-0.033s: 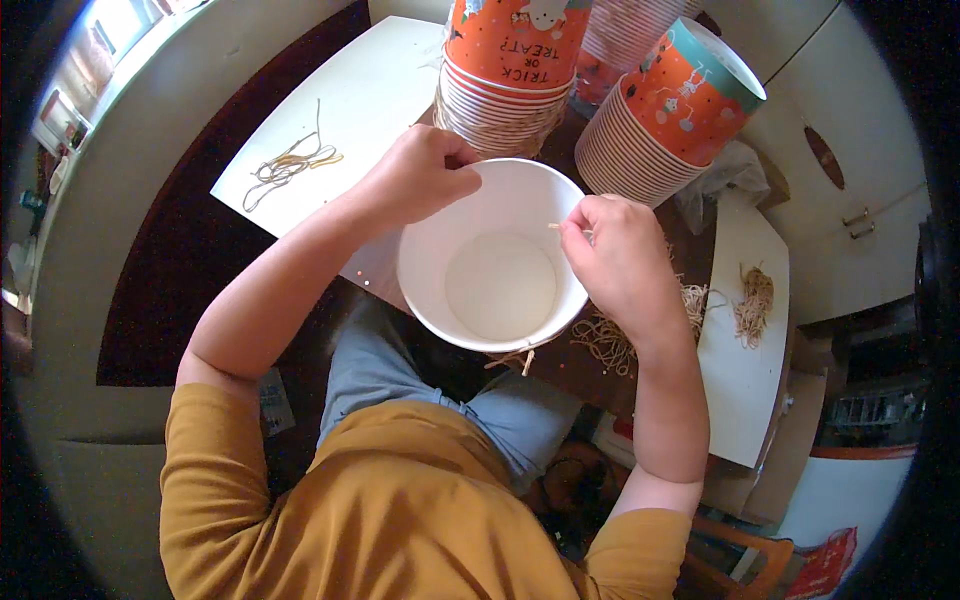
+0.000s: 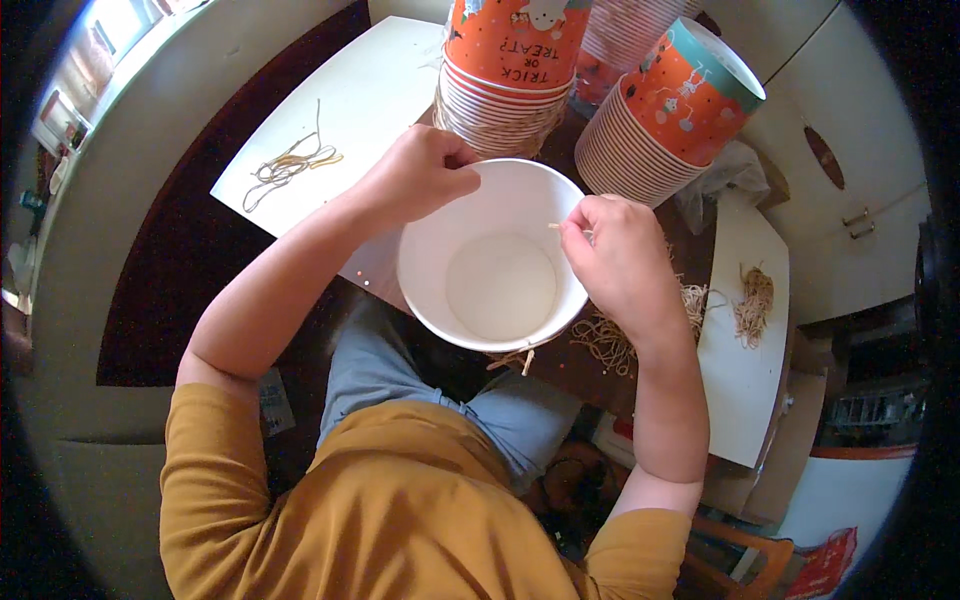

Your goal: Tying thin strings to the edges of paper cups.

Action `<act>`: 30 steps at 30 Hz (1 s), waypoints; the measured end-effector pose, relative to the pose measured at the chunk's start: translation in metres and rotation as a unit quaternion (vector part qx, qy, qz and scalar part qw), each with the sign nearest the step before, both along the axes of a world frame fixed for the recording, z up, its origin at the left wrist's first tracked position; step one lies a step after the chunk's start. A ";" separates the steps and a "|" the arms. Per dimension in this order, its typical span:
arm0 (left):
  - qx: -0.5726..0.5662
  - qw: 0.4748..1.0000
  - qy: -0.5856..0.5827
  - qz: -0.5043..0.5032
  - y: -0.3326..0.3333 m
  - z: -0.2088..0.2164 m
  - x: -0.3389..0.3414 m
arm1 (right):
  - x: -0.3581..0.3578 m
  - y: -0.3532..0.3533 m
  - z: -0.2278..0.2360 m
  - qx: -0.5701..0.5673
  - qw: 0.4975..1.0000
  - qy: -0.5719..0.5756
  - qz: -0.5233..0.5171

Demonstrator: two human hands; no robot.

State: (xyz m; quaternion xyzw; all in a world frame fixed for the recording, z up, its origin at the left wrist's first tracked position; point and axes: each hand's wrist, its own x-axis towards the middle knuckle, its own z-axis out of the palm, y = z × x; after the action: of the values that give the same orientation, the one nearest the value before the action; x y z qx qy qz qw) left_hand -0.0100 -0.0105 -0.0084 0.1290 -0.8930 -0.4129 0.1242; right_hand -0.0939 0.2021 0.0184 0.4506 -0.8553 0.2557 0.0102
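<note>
A white-lined paper bucket (image 2: 432,240) stands with its open mouth toward me, between my two hands. My left hand (image 2: 415,178) is closed at its far left rim, the thumb over the edge and the fingers outside. At the right rim, my right hand (image 2: 622,245) pinches a thin beige cord (image 2: 554,226), whose short end pokes out past the fingertips. A knotted cord end (image 2: 529,361) hangs on the outside of the near rim. The bucket's outer side is mostly hidden.
Behind the bucket rise two stacks of orange paper buckets, one upright (image 2: 515,50) and one tilted (image 2: 665,120). Tangled cords (image 2: 603,342) lie right of the bucket. More cord bundles rest on the white boards at left (image 2: 290,168) and right (image 2: 755,305).
</note>
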 end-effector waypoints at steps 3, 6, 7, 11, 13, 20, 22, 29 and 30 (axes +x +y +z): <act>0.023 1.000 -0.007 -0.010 0.000 0.001 0.002 | 0.002 0.000 0.002 0.008 1.000 0.004 -0.002; 0.024 1.000 -0.002 -0.004 0.001 -0.001 0.000 | 0.001 0.000 0.001 0.015 1.000 -0.005 -0.008; 0.017 1.000 0.002 -0.003 0.001 -0.002 0.000 | 0.001 0.001 0.001 0.015 1.000 -0.005 -0.007; 0.004 1.000 -0.020 0.010 0.003 -0.002 -0.002 | 0.000 0.001 0.000 0.022 1.000 -0.006 -0.012; -0.002 1.000 -0.028 0.013 0.003 -0.003 -0.002 | 0.000 0.000 0.000 0.024 1.000 -0.006 -0.011; 0.013 1.000 -0.021 -0.014 0.004 0.000 0.010 | -0.036 0.001 -0.017 0.011 0.999 0.011 0.031; 0.117 0.991 -0.027 -0.051 0.006 -0.001 0.019 | -0.045 0.003 -0.025 -0.018 0.999 -0.003 0.035; 0.278 0.960 0.007 -0.003 0.025 -0.022 0.056 | 0.014 -0.012 0.019 -0.100 0.949 0.295 0.048; 0.283 0.959 0.009 -0.013 0.025 -0.027 0.060 | 0.015 -0.014 0.022 -0.107 0.942 0.312 0.057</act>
State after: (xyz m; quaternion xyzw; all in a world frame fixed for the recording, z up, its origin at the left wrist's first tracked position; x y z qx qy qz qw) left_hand 0.0496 0.0148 -0.0349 0.1439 -0.7402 -0.6513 0.0854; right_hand -0.0784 0.1886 0.0399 0.5518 -0.7498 0.1925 0.3102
